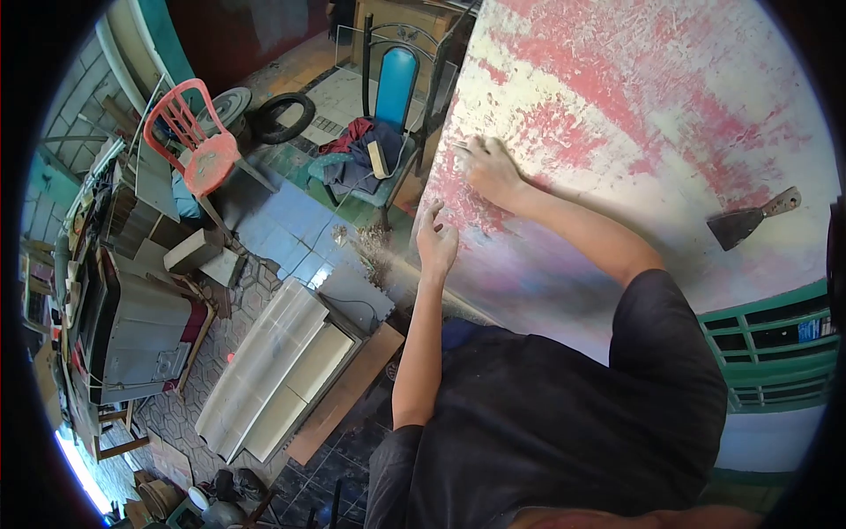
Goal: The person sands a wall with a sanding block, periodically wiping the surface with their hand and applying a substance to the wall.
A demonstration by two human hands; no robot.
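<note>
A large panel (564, 132) with patchy pink-red and cream paint fills the upper right. My right hand (492, 172) is closed against its surface near the left edge, fingers curled; what it grips, if anything, is too small to make out. Just below, my left hand (437, 242) is at the panel's edge, holding nothing, its fingers loosely bent and apart. Farther right, a scraper (745, 225) with a dark wide blade and worn handle rests on the paler part of the surface.
A red plastic chair (210, 163) and a blue-backed chair (397, 88) piled with cloths stand beyond the panel. Near them lies a black tire (284, 118). A pale cabinet (264, 370) lies on the left floor, and green window bars (771, 344) are at right.
</note>
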